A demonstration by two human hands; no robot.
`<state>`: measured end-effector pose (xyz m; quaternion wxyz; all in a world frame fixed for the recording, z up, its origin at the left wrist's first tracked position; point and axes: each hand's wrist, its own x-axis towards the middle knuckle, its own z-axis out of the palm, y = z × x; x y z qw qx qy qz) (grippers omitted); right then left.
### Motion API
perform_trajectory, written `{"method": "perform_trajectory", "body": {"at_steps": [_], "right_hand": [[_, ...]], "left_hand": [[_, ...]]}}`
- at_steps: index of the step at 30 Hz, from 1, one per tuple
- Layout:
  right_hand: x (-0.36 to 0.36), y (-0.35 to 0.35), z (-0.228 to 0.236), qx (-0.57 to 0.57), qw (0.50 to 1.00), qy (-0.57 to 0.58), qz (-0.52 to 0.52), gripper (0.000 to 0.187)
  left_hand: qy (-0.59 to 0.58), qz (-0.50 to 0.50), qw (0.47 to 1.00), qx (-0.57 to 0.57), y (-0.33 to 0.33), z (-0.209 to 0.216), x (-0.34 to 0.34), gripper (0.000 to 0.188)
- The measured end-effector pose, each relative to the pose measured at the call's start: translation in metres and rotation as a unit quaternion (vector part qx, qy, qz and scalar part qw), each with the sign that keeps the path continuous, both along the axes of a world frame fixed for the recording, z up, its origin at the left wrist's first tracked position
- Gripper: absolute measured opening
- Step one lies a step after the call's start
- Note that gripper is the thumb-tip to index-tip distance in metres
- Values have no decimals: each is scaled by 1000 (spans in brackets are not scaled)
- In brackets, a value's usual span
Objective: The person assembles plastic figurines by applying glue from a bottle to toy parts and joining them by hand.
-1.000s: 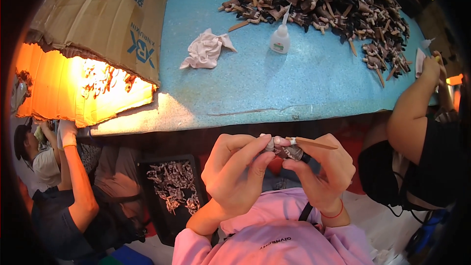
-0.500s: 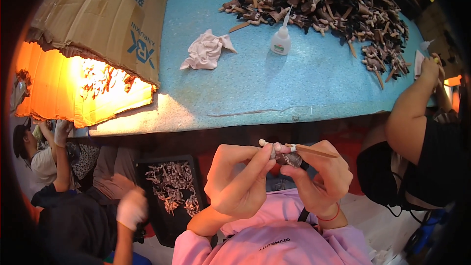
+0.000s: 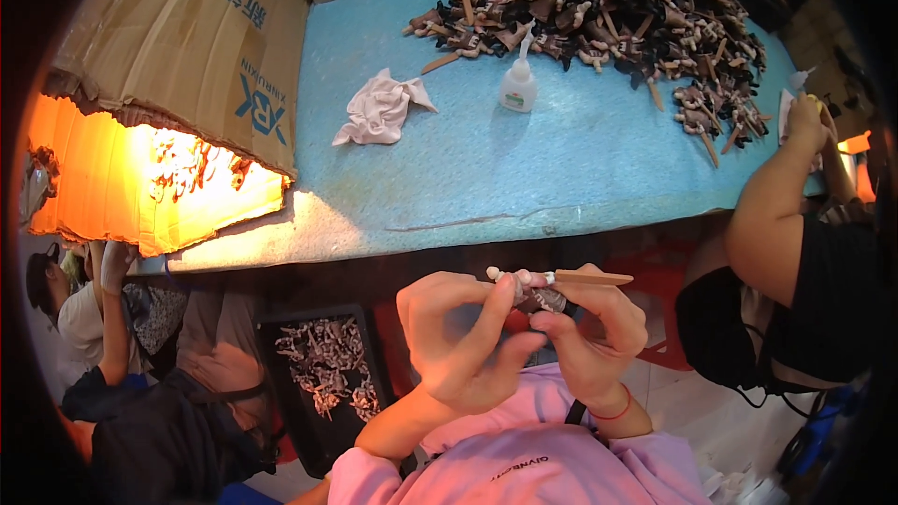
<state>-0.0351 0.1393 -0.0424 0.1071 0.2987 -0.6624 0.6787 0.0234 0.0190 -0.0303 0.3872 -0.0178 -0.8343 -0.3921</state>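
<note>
Hands (image 3: 465,353) close together, figurine (image 3: 546,300) between

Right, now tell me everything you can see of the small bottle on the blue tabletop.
The small bottle looks like translucent whitish plastic, with a squat body, rounded shoulders and a long, thin nozzle tapering upward. A small, partly green label sits low on its front. It stands upright on the blue tabletop, between the crumpled pale cloth and the pile of figures. No hand touches it. How full it is can't be told.
</note>
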Motion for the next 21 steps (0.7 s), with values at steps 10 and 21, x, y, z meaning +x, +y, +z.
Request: {"method": "perform_trajectory", "body": {"at_steps": [10, 21], "right_hand": [[0, -7, -4, -80, 996, -48, 5, 28], [-3, -1, -2, -43, 995, 87, 1, 33]], "left_hand": [[-10, 0, 1000, 15, -3, 3, 1, 36], [12, -193, 915, 354, -13, -2, -3, 29]]}}
